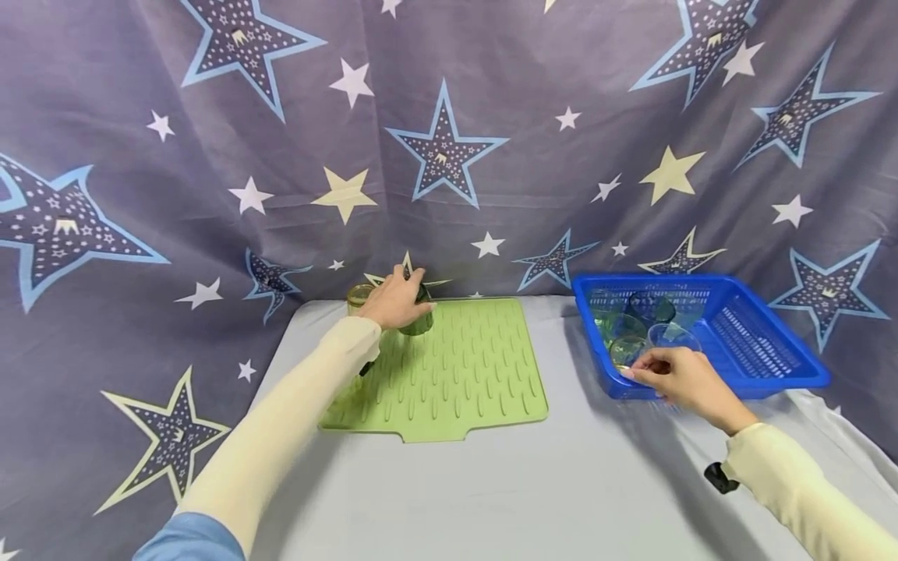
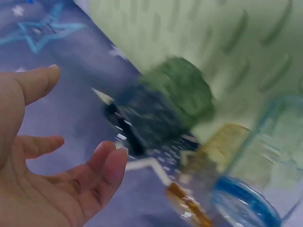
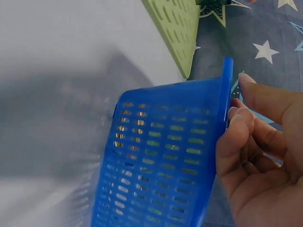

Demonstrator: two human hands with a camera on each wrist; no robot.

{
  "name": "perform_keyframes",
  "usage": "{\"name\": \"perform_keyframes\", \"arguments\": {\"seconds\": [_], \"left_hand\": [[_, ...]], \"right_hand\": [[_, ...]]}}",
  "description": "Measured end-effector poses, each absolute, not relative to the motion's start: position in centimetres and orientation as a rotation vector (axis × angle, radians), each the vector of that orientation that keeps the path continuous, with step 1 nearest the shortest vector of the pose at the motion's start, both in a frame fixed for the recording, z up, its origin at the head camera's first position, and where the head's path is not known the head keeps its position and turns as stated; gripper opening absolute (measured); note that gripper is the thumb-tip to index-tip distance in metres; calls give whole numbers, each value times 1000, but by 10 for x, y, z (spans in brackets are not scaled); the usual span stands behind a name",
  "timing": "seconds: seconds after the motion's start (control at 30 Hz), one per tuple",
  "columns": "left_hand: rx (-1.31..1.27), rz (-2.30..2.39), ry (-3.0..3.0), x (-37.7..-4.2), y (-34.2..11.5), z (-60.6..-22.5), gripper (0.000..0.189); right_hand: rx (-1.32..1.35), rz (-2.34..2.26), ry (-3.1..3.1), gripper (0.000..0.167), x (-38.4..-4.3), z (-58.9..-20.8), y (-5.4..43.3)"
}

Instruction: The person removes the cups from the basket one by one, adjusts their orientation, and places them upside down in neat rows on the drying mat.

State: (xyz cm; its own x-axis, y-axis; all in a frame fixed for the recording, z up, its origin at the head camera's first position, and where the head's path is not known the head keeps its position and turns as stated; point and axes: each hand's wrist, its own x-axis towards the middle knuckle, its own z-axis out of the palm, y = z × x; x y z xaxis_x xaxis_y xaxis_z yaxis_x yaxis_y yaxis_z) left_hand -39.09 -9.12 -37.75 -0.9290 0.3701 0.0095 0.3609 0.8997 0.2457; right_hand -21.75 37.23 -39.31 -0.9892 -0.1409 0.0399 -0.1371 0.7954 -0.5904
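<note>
My left hand (image 1: 398, 300) is over the back left of a green drying mat (image 1: 477, 366), right beside a dark green glass (image 1: 418, 321) standing there. The left wrist view shows its fingers spread, apart from the green glass (image 2: 187, 92). An amber glass (image 1: 359, 295) and a clear glass with a blue-looking end (image 2: 246, 203) stand close by. My right hand (image 1: 684, 380) hovers at the near left rim of a blue basket (image 1: 754, 331), fingers loosely curled and nothing between them. Just beyond its fingertips is a clear glass (image 1: 627, 347) inside the basket.
Several more glasses, clear and dark green (image 1: 664, 310), stand in the left part of the basket. A star-patterned curtain (image 1: 547, 195) hangs right behind the mat and basket. White cloth (image 1: 491, 499) covers the table.
</note>
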Motion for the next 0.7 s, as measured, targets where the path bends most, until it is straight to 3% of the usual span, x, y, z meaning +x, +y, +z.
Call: {"name": "perform_keyframes", "arguments": {"seconds": [0.2,0.7], "left_hand": [[770,527,2979,-361,-73,-369,71],[1168,767,2731,-280,-10,-389,50]], "right_hand": [[-176,-972,2951,34,-222,-383,381],[23,-832,2993,50,-251,-380,440]]}}
